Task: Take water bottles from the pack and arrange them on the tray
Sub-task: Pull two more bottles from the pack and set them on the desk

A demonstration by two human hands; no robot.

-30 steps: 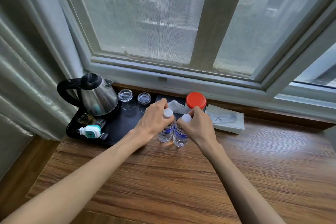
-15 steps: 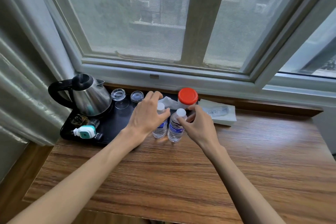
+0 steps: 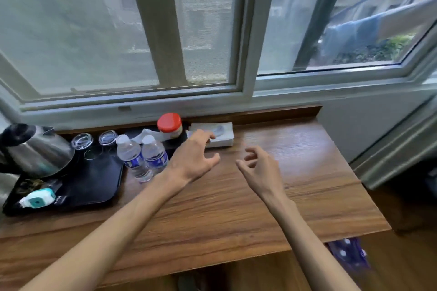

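Beside the tray (image 3: 94,198) edge, two bottles (image 3: 142,158), both hands clear.

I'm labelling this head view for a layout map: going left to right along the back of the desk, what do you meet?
Kettle → two glasses → two bottles → red-lidded jar → white box.

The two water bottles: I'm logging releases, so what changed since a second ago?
Both hands let go: the left hand and right hand moved right, open. The two water bottles stayed upright, side by side, at the tray edge.
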